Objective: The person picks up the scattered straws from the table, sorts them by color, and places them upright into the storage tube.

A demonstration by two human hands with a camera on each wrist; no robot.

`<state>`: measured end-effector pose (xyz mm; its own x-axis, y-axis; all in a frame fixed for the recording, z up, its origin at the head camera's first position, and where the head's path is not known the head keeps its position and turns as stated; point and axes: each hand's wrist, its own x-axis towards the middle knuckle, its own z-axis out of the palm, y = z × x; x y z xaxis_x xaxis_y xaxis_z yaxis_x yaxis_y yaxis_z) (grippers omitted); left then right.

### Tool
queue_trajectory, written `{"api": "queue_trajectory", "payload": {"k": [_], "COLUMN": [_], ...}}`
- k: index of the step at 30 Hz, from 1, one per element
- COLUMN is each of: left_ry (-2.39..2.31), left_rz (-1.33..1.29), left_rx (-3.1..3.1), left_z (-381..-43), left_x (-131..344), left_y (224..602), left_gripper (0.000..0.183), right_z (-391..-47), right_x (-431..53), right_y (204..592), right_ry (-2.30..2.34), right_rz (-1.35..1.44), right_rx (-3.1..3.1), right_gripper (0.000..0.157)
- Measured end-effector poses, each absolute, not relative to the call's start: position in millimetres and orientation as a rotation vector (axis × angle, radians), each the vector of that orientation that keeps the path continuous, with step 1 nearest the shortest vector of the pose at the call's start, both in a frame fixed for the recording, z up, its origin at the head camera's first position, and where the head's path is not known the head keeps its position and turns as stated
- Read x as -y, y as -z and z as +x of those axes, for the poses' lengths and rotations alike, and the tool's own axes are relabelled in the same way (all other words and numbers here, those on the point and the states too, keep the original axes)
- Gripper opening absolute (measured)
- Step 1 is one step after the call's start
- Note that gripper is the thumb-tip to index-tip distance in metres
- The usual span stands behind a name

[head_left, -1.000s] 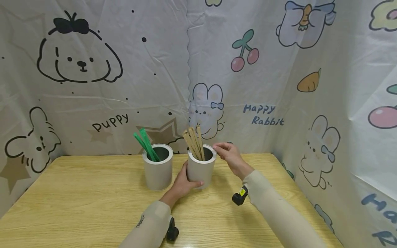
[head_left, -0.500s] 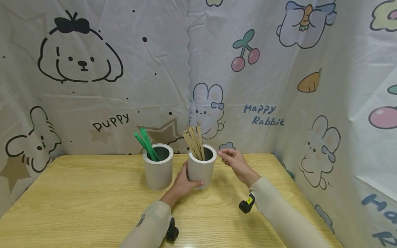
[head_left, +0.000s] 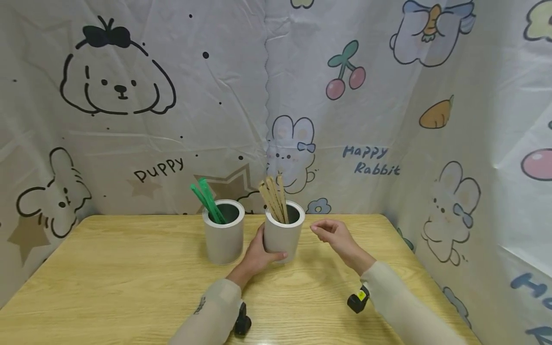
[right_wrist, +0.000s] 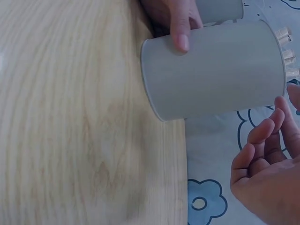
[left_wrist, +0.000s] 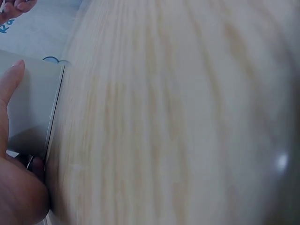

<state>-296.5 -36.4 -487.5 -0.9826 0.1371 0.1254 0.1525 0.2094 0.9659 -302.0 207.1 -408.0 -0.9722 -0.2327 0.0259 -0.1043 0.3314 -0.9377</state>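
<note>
A pale grey cylindrical cup (head_left: 284,242) with a white rim stands on the table, holding several thin tan sticks (head_left: 274,201) that lean left. My left hand (head_left: 257,258) grips its lower left side, thumb across the front; the left wrist view also shows this left hand (left_wrist: 21,192) round the cup wall (left_wrist: 33,103). To the right of the rim, my right hand (head_left: 340,239) hovers with loosely bent fingers and nothing visible in them. In the right wrist view, the right hand's fingertips (right_wrist: 280,104) are close to the cup's (right_wrist: 211,75) rim end.
A matching cup (head_left: 224,244) with several green sticks (head_left: 210,201) stands just left of the gripped one. The wood-grain table (head_left: 129,287) backs onto a printed cloth (head_left: 215,120), which also rises along the right side.
My right hand has drawn away from the cup's rim, to the right and slightly down. The left hand keeps its grip. The view has shifted slightly.
</note>
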Motion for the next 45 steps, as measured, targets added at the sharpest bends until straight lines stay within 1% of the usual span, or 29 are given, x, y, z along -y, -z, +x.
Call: {"api": "queue_trajectory", "payload": {"k": [9,20,31,40,45], "left_ry": [1.966,1.921,1.920,1.873,1.872], "left_rz": [-0.287,-0.267,-0.221,-0.169,-0.174], "left_rx": [2.422,2.488,2.535,2.565,2.557], "left_z": [-297.1,-298.2,-294.7,-286.3,-280.1], "left_x": [35.7,41.6,44.2,49.8,52.0], "left_y": [486.5,482.8,479.2,474.6,473.1], "left_gripper": [0.111,0.110,0.110,0.107,0.104], "right_z": [-293.0,-289.5,-287.1,-283.9,-279.7], "right_x": [-211.1,-207.6,-211.7,-210.4,-212.4], "right_y": [415.4,423.2,426.9,427.0,427.1], "right_ry": [1.657,1.570,1.489,1.484,1.479], "right_rz": [-0.427,-0.525,-0.546,-0.565,-0.543], "right_rx": [-2.498,-2.524,-2.541,-2.545,-2.533], "right_gripper": [0.029,0.031,0.031,0.028,0.031]}}
